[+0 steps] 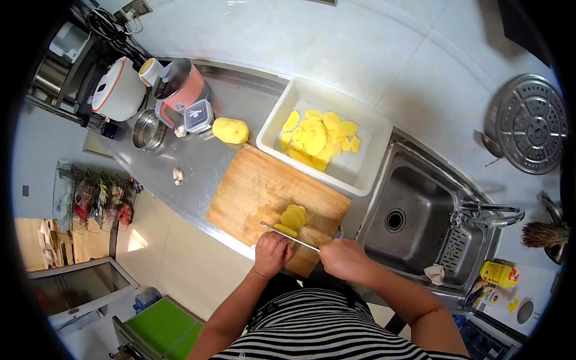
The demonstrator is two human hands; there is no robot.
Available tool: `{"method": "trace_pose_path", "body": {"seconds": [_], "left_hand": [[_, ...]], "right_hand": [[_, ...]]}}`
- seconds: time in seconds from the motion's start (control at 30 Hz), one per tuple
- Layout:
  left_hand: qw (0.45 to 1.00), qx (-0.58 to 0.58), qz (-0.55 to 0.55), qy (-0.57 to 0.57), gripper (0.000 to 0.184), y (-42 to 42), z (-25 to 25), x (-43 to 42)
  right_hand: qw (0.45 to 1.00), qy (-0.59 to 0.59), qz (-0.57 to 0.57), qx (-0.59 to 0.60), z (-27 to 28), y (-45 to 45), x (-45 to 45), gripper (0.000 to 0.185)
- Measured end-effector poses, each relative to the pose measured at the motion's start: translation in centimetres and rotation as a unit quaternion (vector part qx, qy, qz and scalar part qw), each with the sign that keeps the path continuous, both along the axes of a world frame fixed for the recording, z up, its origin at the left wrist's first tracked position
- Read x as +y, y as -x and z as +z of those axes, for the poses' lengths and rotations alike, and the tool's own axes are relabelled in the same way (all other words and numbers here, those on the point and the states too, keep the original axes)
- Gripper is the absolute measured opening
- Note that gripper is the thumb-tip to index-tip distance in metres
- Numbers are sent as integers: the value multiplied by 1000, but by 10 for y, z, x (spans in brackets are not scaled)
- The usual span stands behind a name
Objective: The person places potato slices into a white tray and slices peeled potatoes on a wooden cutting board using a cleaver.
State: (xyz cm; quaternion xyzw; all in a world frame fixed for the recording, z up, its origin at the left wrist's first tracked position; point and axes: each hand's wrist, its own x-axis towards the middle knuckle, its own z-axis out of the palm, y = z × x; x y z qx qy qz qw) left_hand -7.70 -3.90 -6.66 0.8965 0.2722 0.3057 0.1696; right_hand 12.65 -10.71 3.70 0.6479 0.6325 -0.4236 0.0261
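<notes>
Over on the left of our desk (204,157), we've got the white cooker (119,91), then the round metal bowl (148,129), with the pink kettle (183,87) behind it. Garlic (178,176) sits nearer the edge, and here's the lidded box (198,116), just beside our whole potato (230,130). Now the wooden board (237,192), and there's our left hand (273,253) at its near edge, fingers curled close together beside the blade; we can't tell what they press on. The knife (291,237) lies slantwise over the board, potato slices (294,216) bunched just beyond it. Behind the board, the white tub (362,165) holds loose yellow slices (316,139). On the handle, our right hand (342,259) has its fingers wrapped tight. Finally, at far right, the steel sink (414,234) and its tap (489,215).
</notes>
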Motion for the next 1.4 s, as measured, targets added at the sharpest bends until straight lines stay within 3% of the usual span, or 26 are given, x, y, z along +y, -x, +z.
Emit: {"method": "trace_pose_path", "body": {"seconds": [0.43,0.67,0.83,0.93,1.0,1.07,1.2,1.3,1.4], "left_hand": [[1000,4,-11,6,29,0,-4,0],[1000,-4,-11,11,29,0,-3,-1],[1000,-11,-6,8,29,2,-3,-1],[1000,-9,-1,11,29,0,-5,-1],[1000,-12,1,5,28,0,-3,-1],[1000,-16,3,3,28,0,-4,-1],[1000,-17,-1,3,30,1,-5,-1],[1000,-17,-5,1,30,2,-5,0],[1000,-11,-11,11,29,2,-4,0]], "right_hand": [[999,-31,-40,-2,-31,25,29,16],[997,-42,-60,12,-77,23,16,25],[996,-22,-83,-6,-59,15,7,26],[992,-97,-82,19,-33,3,-6,33],[999,-38,-4,3,-4,-3,-5,32],[999,-27,-19,4,6,-4,-6,28],[999,-13,-30,5,3,-3,-6,19],[1000,3,-8,-14,-1,-1,-3,27],[1000,-22,-10,4,-8,5,2,22]]}}
